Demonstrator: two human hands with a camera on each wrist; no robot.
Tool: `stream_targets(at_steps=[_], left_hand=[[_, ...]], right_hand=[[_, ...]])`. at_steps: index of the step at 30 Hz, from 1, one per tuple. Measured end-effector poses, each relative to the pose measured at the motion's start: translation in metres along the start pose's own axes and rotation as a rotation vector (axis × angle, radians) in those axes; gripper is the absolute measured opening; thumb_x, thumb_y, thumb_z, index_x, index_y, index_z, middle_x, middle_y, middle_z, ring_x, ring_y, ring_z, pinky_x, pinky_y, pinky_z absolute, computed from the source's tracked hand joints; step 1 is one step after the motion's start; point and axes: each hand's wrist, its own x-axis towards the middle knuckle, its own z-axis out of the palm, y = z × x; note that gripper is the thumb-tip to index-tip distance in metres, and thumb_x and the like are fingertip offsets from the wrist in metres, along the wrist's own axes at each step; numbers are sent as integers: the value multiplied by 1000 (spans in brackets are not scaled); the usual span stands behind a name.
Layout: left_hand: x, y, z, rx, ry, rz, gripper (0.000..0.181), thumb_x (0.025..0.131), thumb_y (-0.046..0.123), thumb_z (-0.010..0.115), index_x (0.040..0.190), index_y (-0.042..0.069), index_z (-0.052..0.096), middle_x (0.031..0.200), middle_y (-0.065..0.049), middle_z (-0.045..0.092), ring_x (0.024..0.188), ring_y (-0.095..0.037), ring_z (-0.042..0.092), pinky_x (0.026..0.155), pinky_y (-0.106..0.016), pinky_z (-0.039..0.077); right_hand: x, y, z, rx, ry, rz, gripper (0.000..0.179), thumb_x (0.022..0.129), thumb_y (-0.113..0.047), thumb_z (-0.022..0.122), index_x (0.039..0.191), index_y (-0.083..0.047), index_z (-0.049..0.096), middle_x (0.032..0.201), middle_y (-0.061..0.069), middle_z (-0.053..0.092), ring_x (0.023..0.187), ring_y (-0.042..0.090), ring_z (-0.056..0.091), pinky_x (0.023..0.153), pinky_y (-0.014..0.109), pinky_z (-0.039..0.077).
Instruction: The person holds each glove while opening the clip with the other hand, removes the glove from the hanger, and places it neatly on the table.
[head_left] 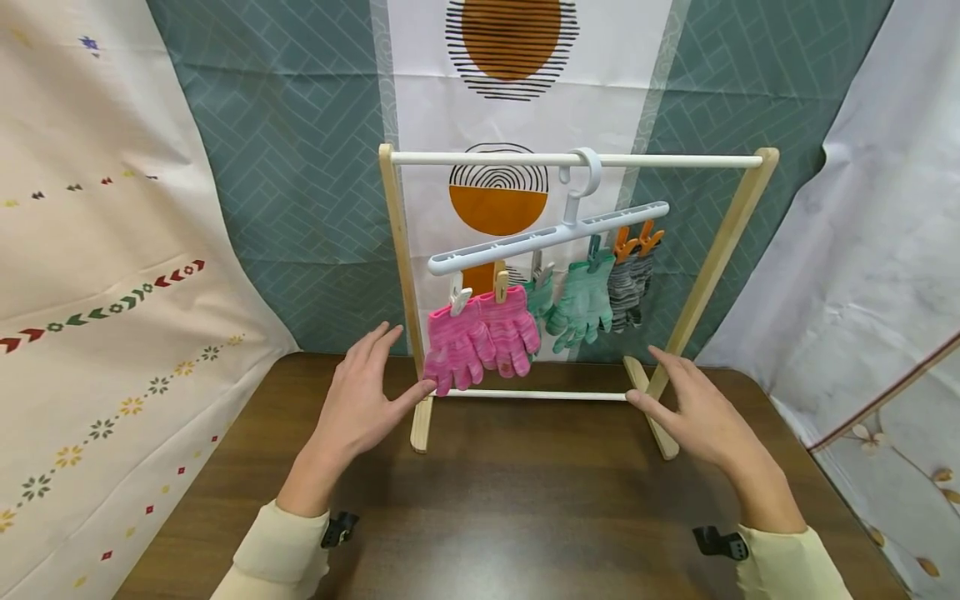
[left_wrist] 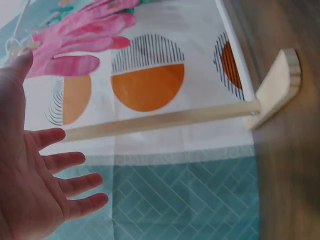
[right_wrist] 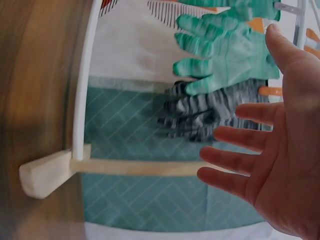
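Observation:
From the rack's top bar hangs a light blue hanger [head_left: 547, 237], tilted with its left end lower and nearer. Clothespins hold gloves along it: pink gloves [head_left: 480, 337] at the left, green gloves [head_left: 581, 300] in the middle, black-and-grey striped gloves [head_left: 628, 287] at the right. My left hand [head_left: 363, 396] is raised beside the pink gloves, fingers spread and holding nothing; its thumb tip overlaps their lower edge in the head view. On the other side my right hand [head_left: 701, 408] hovers before the rack's right foot, palm inward, fingers extended, also holding nothing.
The wooden rack [head_left: 396, 250] stands at the back of a brown table [head_left: 525, 500], with a white lower bar [head_left: 540, 395] between its feet. Patterned cloth [head_left: 285, 167] hangs behind it. Pale cloths flank both sides. An orange clothespin [head_left: 651, 239] grips the striped gloves.

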Motion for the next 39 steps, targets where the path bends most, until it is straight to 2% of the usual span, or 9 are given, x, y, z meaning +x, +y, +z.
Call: stream_targets(at_steps=[6,13,20,24,29,35,39], left_hand=[[9,16,0,-63,35,33,99,89,72,71,163,12,41,167,-11,39,152,-38,35,118,-65,33],[16,37,0,-180,86,79,88,90,54,83,159,13,46,159,-7,48,146,-32,44,112,-59,44],[25,47,3,-332,160,118,77,92,40,86,153,7,50,143,-8,58,128,-31,56,92,-51,57],[30,52,4,-419,189,116,71,93,30,86,149,3,52,137,-10,62,117,-28,61,91,-49,58],[33,57,5,-515,221,103,61,93,21,85,144,2,57,131,-9,66,108,-26,67,92,-47,59],[37,58,6,-576,250,72,47,95,14,83,137,4,64,123,-9,71,100,-25,70,85,-43,62],[39,58,8,-597,262,44,39,96,11,81,131,3,67,116,-10,73,94,-24,70,80,-35,62]], right_hand=[[7,-17,-4,36,17,-51,91,104,-66,55,169,-10,26,167,27,32,149,52,33,110,76,32],[16,-37,-5,82,57,-132,83,104,-60,59,165,-8,36,163,21,41,148,46,39,110,72,37],[27,-56,-6,101,98,-209,80,103,-56,64,161,-6,43,160,17,47,149,42,41,113,69,36],[33,-67,-7,111,133,-271,75,103,-52,66,159,-6,47,154,15,53,142,39,49,109,65,43],[42,-79,-7,134,170,-328,69,103,-47,70,157,-9,51,145,15,59,129,37,59,102,62,51],[48,-98,-5,180,212,-418,62,100,-37,76,152,-8,56,140,15,64,121,33,66,99,55,55],[53,-114,-4,251,245,-504,57,100,-26,78,149,-4,58,136,14,67,120,28,68,99,50,56]])
